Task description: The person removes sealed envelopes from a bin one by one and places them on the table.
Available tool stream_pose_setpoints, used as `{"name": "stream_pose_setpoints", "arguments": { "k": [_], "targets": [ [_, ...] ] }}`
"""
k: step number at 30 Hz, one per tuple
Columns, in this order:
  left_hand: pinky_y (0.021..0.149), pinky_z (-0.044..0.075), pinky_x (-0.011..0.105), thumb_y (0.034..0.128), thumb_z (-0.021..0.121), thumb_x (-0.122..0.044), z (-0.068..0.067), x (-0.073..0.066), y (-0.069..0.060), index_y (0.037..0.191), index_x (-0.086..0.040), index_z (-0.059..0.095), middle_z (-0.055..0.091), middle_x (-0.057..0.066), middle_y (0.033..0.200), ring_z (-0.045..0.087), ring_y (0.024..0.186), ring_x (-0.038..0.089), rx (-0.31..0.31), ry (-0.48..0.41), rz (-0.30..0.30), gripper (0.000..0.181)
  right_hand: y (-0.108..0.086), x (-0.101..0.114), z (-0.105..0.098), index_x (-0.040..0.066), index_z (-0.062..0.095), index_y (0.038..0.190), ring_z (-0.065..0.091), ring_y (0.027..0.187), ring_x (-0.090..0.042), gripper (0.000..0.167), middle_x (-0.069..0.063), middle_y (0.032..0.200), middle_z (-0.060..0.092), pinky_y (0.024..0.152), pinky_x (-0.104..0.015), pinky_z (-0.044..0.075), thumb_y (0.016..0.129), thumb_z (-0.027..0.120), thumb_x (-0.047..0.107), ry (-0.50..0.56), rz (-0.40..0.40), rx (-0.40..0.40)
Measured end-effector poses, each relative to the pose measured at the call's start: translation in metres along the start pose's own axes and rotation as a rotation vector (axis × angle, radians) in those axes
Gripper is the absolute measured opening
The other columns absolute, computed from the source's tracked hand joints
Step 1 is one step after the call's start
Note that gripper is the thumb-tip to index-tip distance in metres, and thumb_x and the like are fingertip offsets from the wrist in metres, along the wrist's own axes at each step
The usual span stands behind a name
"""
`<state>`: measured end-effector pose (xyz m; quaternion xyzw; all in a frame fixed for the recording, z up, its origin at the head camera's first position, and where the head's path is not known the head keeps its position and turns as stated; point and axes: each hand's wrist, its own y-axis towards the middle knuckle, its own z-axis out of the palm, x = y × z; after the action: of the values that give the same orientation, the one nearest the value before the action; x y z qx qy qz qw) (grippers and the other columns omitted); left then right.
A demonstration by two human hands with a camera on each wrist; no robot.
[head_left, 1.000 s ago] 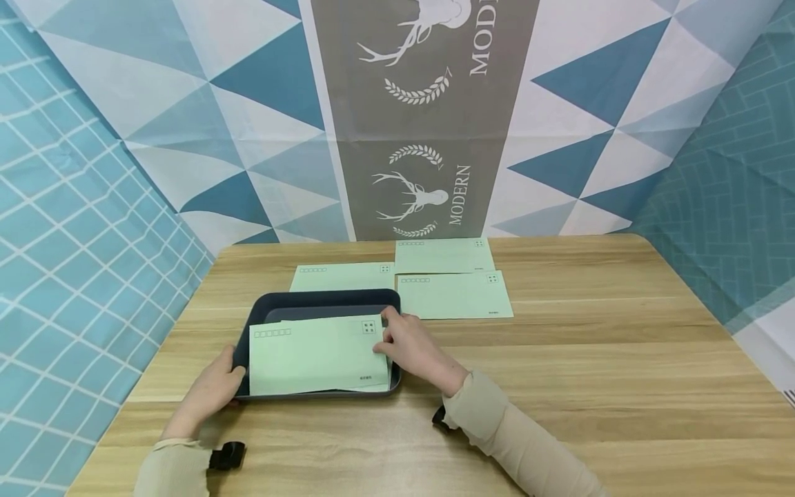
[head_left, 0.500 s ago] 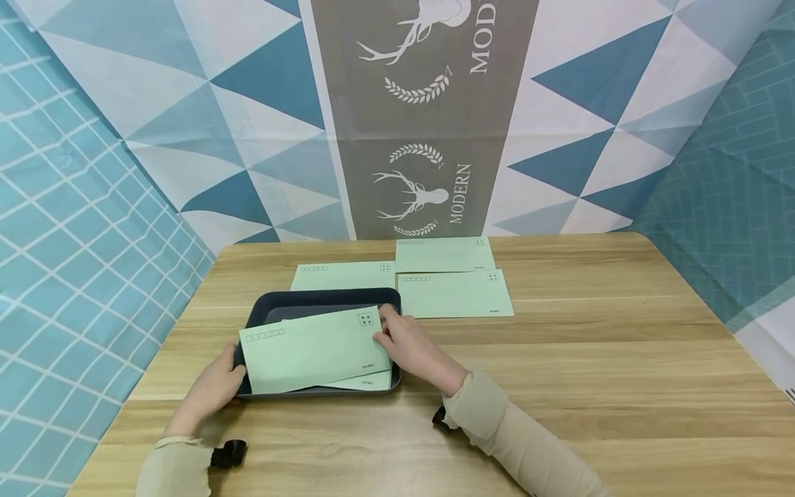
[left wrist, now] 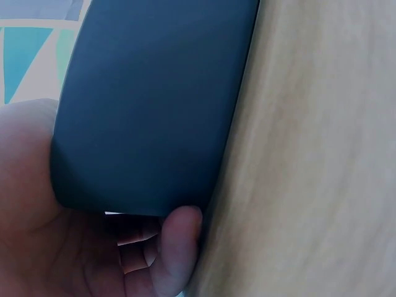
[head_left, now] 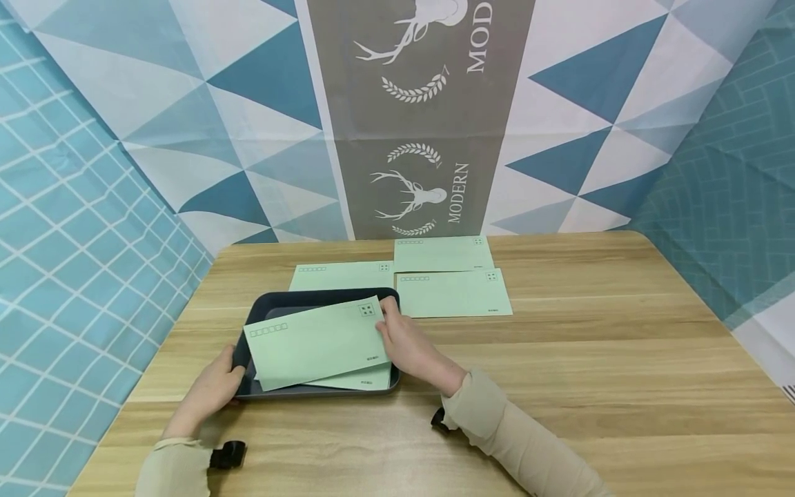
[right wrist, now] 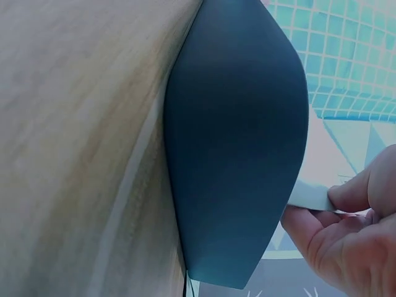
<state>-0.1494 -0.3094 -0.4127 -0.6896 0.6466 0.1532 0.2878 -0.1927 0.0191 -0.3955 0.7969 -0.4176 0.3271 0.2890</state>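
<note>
A dark grey tray (head_left: 323, 297) stands on the wooden table. My left hand (head_left: 214, 383) grips its left end; in the left wrist view the fingers curl at the tray's wall (left wrist: 151, 111). Between thumb and fingers of my right hand (head_left: 415, 348) is the right edge of a pale green envelope (head_left: 317, 345), tilted with its right end higher. The right wrist view shows this pinch on the envelope edge (right wrist: 312, 193) just beyond the tray rim. Under the held envelope, at least one more envelope (head_left: 366, 378) lies in the tray, mostly covered.
Behind the tray lies a green envelope (head_left: 341, 275), partly hidden by it. Two others, a far envelope (head_left: 444, 255) and a nearer envelope (head_left: 453, 293), lie to its right. A patterned cloth backdrop (head_left: 422, 124) rises at the table's (head_left: 590, 359) back edge.
The pinched envelope's right end has risen and swung away from me, so it slants more and uncovers more of the envelope beneath. My left hand stays at the tray's end.
</note>
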Motion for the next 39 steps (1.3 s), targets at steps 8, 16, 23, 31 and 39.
{"name": "stream_pose_setpoints", "arguments": {
  "k": [8,16,23,31,39],
  "targets": [
    [0.051,0.050,0.029,0.0900,0.031,-0.008,0.000,0.002,0.000,0.126,0.014,0.025,0.039,0.042,0.118,0.054,0.088,0.039,-0.002,-0.003,0.012,0.043,0.001,0.000,0.000,0.007,0.029,0.110,0.056,0.095,-0.015,0.016,-0.017,0.120,0.054,0.077,-0.026,0.047,0.096,0.037,0.008,0.082,-0.003,-0.018],
    [0.052,0.050,0.028,0.0892,0.030,-0.007,0.000,0.001,0.000,0.130,0.017,0.020,0.034,0.044,0.123,0.051,0.096,0.044,0.005,0.007,0.023,0.048,0.002,0.002,-0.005,0.007,0.035,0.106,0.050,0.088,-0.014,0.025,-0.009,0.109,0.055,0.072,-0.023,0.046,0.090,0.053,0.006,0.084,-0.014,-0.030],
    [0.052,0.050,0.028,0.0888,0.030,-0.007,0.000,0.001,0.000,0.130,0.018,0.019,0.032,0.045,0.123,0.050,0.097,0.045,0.007,0.006,0.023,0.050,0.001,0.005,-0.006,0.007,0.042,0.106,0.051,0.083,-0.013,0.025,-0.006,0.103,0.055,0.065,-0.020,0.048,0.087,0.057,0.007,0.108,0.024,-0.023],
    [0.052,0.051,0.029,0.0880,0.030,-0.007,0.000,0.001,-0.001,0.129,0.018,0.020,0.035,0.044,0.120,0.051,0.095,0.044,0.005,-0.009,0.021,0.049,0.000,0.007,-0.010,0.005,0.044,0.105,0.050,0.080,-0.013,0.024,-0.005,0.096,0.055,0.064,-0.020,0.047,0.086,0.059,0.006,0.240,0.058,0.005],
    [0.062,0.052,0.035,0.0885,0.030,-0.009,-0.001,0.001,0.000,0.131,0.021,0.016,0.030,0.045,0.125,0.046,0.103,0.047,0.010,0.034,0.021,0.053,0.002,0.007,-0.013,-0.003,0.046,0.106,0.049,0.076,-0.012,0.025,-0.013,0.097,0.055,0.065,-0.020,0.045,0.085,0.059,0.002,0.450,0.090,0.058]
  ]
}}
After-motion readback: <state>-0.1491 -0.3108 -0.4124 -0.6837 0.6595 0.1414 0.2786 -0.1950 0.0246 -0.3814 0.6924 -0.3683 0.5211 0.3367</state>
